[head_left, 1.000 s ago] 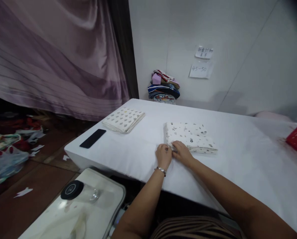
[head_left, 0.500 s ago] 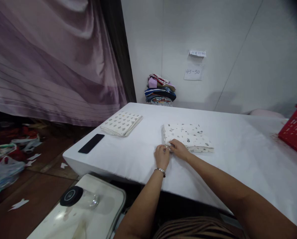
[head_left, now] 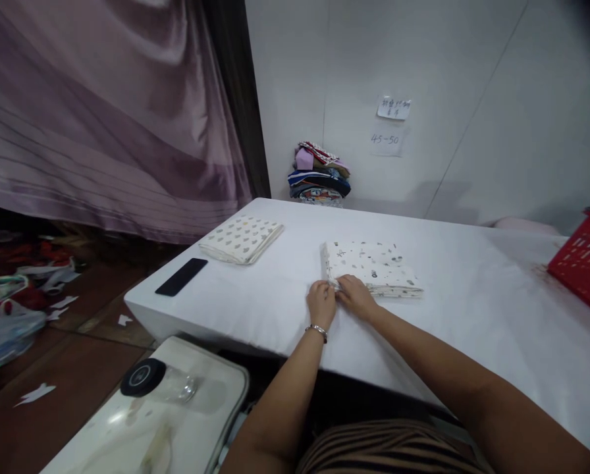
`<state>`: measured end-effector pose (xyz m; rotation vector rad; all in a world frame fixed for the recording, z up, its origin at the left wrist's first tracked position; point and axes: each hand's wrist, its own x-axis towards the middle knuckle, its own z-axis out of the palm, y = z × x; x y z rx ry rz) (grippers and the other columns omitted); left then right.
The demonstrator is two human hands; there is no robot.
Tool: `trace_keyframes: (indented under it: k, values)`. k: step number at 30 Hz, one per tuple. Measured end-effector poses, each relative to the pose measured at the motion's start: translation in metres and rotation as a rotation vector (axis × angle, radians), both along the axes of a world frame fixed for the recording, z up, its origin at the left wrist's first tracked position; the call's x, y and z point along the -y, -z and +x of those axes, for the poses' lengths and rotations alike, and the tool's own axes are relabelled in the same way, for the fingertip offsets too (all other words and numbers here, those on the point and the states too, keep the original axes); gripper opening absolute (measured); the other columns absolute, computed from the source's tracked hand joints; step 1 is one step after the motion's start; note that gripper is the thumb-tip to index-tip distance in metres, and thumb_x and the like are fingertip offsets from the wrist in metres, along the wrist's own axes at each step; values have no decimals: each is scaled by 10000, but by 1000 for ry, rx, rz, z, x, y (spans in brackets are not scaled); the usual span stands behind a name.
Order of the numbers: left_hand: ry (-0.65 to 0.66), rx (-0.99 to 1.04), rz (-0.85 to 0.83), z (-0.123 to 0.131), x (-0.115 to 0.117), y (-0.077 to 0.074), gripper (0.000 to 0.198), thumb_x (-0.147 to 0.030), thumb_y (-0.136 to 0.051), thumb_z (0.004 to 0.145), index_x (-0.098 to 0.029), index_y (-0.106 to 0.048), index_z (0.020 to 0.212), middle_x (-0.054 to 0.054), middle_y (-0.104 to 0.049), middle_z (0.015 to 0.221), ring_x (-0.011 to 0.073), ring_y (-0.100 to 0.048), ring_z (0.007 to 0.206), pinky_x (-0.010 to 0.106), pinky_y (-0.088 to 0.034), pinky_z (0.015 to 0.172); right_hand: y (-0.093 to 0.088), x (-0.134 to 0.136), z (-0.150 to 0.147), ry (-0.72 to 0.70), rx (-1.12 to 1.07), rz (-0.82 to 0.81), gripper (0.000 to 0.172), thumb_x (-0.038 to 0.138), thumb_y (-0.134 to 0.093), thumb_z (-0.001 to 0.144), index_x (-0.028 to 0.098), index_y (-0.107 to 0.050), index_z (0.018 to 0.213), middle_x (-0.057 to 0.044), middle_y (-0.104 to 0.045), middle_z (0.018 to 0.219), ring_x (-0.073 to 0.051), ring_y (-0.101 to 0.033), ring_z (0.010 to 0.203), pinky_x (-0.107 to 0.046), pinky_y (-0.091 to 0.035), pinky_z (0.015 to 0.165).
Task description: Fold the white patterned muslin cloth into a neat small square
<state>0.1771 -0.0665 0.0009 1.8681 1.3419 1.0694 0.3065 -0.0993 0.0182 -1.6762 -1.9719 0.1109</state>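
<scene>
A folded white cloth (head_left: 374, 263) with small grey and brown prints lies flat on the white-covered table (head_left: 265, 306). My left hand (head_left: 321, 299), with a bracelet at the wrist, pinches the cloth's near left corner. Right beside it, my right hand (head_left: 355, 296) has its fingers closed on the same corner, along the near edge. The two hands almost touch, and their fingertips partly hide the corner. Farther left lies another folded white cloth (head_left: 243, 238) with a grey leaf-like pattern.
A black phone-like slab (head_left: 181, 276) lies by the table's left edge. A red plastic basket (head_left: 584, 260) stands at the right. Folded textiles (head_left: 319, 172) are stacked beyond the far edge. Below left, a clear jar with a black lid (head_left: 143, 377) rests on a pale surface.
Both hands stay at the near left corner of the printed cloth, with only slight finger movement. The view has tilted a little; the other objects have not moved.
</scene>
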Motion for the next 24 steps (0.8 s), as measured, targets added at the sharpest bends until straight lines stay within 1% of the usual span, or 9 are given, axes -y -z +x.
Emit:
trace_keyframes:
  k: [4, 7, 11, 13, 15, 17, 19, 21, 24]
  values:
    - [-67, 4, 14, -4, -3, 3, 239, -190, -423, 849, -177, -657, 804, 85, -598, 1081, 182, -525, 1067, 331, -401, 962, 1, -6, 5, 51, -181, -4, 137, 211, -526, 819, 191, -577, 944, -48, -592, 913, -188, -522, 866, -302, -403, 784]
    - [-117, -111, 47, -5, -3, 1, 205, -218, -469, 835, -143, -657, 871, 116, -578, 1111, 205, -486, 1112, 348, -362, 989, 0, -10, 10, 84, -269, -17, 147, 233, -523, 808, 189, -579, 937, -30, -594, 886, -171, -525, 820, -281, -400, 738]
    - [-91, -305, 19, -3, 1, -8, 244, -345, -518, 821, -149, -663, 800, 113, -592, 1058, 241, -475, 1110, 384, -339, 954, 1, -11, 11, 96, -299, -13, 171, 248, -517, 793, 185, -583, 938, -27, -597, 889, -165, -525, 826, -277, -399, 739]
    - [-77, -358, 3, 1, 2, -12, 232, -352, -534, 806, -155, -649, 763, 104, -600, 1009, 248, -476, 1097, 386, -338, 921, 2, -11, 10, 101, -301, 8, 172, 244, -517, 783, 187, -582, 931, -27, -594, 888, -166, -522, 832, -284, -404, 754]
    - [-88, -359, -11, 4, 1, -13, 174, -315, -568, 775, -152, -628, 767, 100, -603, 967, 252, -483, 1074, 387, -334, 904, 2, -11, 9, 99, -307, 28, 176, 234, -510, 779, 188, -580, 933, -29, -590, 888, -168, -521, 833, -294, -410, 765]
    - [-105, -271, -52, 8, -2, -14, 111, -256, -611, 729, -152, -601, 767, 99, -604, 940, 258, -495, 1041, 387, -334, 890, 0, -10, 8, 94, -305, 46, 179, 232, -498, 786, 187, -578, 940, -36, -588, 889, -175, -524, 836, -309, -416, 774]
    - [-90, -98, -126, 11, -6, -13, 94, -205, -632, 695, -164, -569, 752, 92, -606, 893, 251, -521, 971, 376, -352, 853, -3, -10, 7, 93, -294, 68, 176, 232, -488, 795, 187, -575, 941, -42, -586, 889, -184, -524, 846, -326, -420, 786]
    - [-51, 57, -202, 13, -10, -13, 94, -185, -625, 698, -186, -538, 732, 64, -602, 792, 218, -545, 833, 352, -382, 776, -5, -10, 7, 95, -282, 85, 157, 232, -485, 799, 194, -571, 925, -43, -580, 878, -192, -523, 847, -340, -425, 785]
    - [-41, 174, -269, 17, -14, -9, 111, -178, -615, 711, -211, -509, 713, 13, -571, 670, 169, -534, 661, 317, -409, 665, -8, -10, 6, 103, -281, 92, 124, 240, -485, 803, 220, -561, 900, -43, -571, 860, -205, -526, 828, -354, -435, 753]
